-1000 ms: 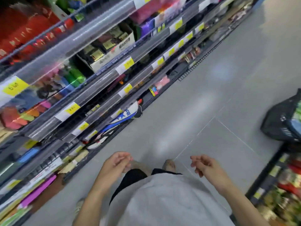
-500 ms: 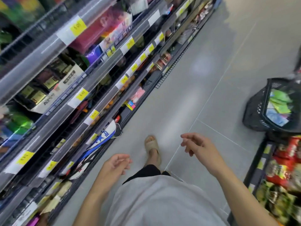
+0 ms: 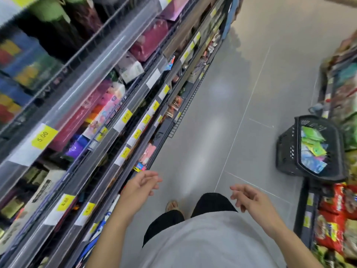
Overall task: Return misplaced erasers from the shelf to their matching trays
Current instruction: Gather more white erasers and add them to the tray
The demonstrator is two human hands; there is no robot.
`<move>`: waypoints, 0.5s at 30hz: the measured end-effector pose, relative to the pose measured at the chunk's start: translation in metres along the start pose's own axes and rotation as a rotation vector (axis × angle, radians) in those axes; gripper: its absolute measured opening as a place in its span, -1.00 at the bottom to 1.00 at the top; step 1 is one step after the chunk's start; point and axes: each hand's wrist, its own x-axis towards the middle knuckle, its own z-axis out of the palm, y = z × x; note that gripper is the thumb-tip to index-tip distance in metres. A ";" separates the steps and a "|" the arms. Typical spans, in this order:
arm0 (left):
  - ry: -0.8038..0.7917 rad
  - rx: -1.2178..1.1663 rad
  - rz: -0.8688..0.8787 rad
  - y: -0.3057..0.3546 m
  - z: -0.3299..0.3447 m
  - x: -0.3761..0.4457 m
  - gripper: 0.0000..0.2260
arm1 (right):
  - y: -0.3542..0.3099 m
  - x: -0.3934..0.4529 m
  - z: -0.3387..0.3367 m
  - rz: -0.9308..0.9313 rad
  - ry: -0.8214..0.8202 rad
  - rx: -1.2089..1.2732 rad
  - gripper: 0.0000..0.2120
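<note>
Rightward, black basket (image 3: 287, 149) (packets inside), shelves (image 3: 108, 105) leftward

Bright, even light from overhead fills the aisle, leaving soft pale glare patches on the grey floor (image 3: 218, 120) and streaks on the clear shelf rails (image 3: 92, 74). The far left shelves (image 3: 29, 55) are smeared by motion blur (labels there unreadable). Wide-angle distortion bends lines towards the edges.

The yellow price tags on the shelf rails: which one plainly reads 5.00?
The large yellow price tag on the upper rail at far left; it is the nearest and biggest, while the others are smaller and blurred.
</note>
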 end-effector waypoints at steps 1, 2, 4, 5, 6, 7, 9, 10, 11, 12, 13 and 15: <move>0.012 -0.004 0.002 0.010 0.001 0.008 -0.88 | -0.008 0.011 -0.003 0.003 -0.009 0.002 -0.87; 0.026 -0.005 0.000 0.018 0.002 0.016 -0.87 | -0.017 0.024 -0.006 0.002 -0.019 0.001 -0.88; 0.066 -0.011 -0.009 0.031 0.007 0.027 -0.87 | -0.037 0.053 -0.013 -0.007 -0.045 -0.018 -0.87; 0.098 -0.027 -0.016 0.037 0.010 0.032 -0.87 | -0.049 0.069 -0.016 -0.013 -0.069 -0.031 -0.87; 0.136 -0.051 -0.019 0.042 0.013 0.035 -0.87 | -0.063 0.086 -0.017 -0.025 -0.103 -0.049 -0.88; 0.179 -0.083 -0.016 0.049 0.016 0.038 -0.87 | -0.078 0.104 -0.018 -0.044 -0.144 -0.072 -0.88; 0.278 -0.141 0.014 0.069 0.022 0.040 -0.87 | -0.112 0.138 -0.021 -0.100 -0.231 -0.115 -0.87; 0.330 -0.164 0.036 0.081 0.024 0.040 -0.86 | -0.132 0.154 -0.022 -0.135 -0.277 -0.133 -0.87; 0.376 -0.185 0.059 0.096 0.027 0.038 -0.86 | -0.152 0.168 -0.022 -0.171 -0.328 -0.155 -0.86; 0.416 -0.194 0.086 0.112 0.029 0.035 -0.86 | -0.173 0.180 -0.021 -0.215 -0.380 -0.183 -0.86; 0.451 -0.201 0.123 0.130 0.030 0.032 -0.85 | -0.195 0.190 -0.019 -0.268 -0.430 -0.219 -0.85; 0.533 -0.207 0.223 0.168 0.030 0.024 -0.84 | -0.238 0.209 -0.013 -0.389 -0.530 -0.282 -0.85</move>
